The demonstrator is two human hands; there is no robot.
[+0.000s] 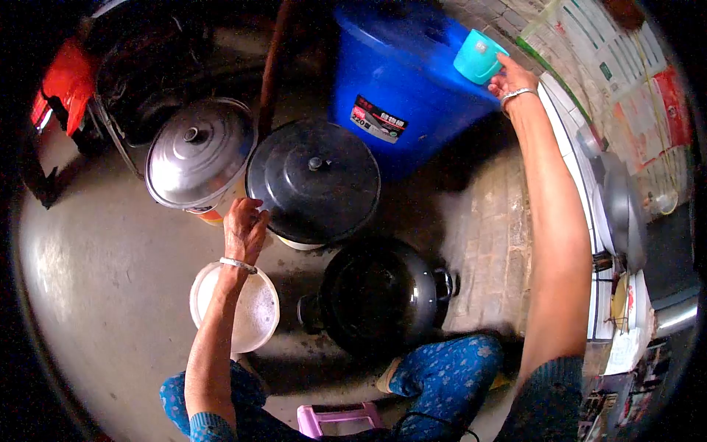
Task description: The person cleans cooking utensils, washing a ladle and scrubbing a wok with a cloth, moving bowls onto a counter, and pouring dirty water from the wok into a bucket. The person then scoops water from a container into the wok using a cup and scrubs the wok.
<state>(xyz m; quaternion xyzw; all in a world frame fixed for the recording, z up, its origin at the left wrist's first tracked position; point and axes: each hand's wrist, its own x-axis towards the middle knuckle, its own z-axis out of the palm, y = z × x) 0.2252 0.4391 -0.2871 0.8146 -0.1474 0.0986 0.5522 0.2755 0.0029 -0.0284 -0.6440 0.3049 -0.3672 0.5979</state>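
My right hand (pixel 510 79) is closed on a turquoise cup (pixel 479 57) at the upper right, over the edge of a large blue bin (pixel 412 81) with a black label. My left hand (pixel 245 227) is at the near left edge of a round black lid (pixel 315 180) with a small knob. Its fingers are bent, and whether they touch or pinch the rim is unclear. Below that hand is a white bucket (pixel 259 313) with foamy liquid in it. A black pot (pixel 379 295) with two side handles stands to the right of the bucket.
A silver metal lid (pixel 199 151) covers a container at the left. A pink stool (pixel 335 418) shows between my legs. Along the right runs a white-tiled ledge (pixel 589 214) with pans and dishes. A red bag (pixel 68 85) is at the upper left.
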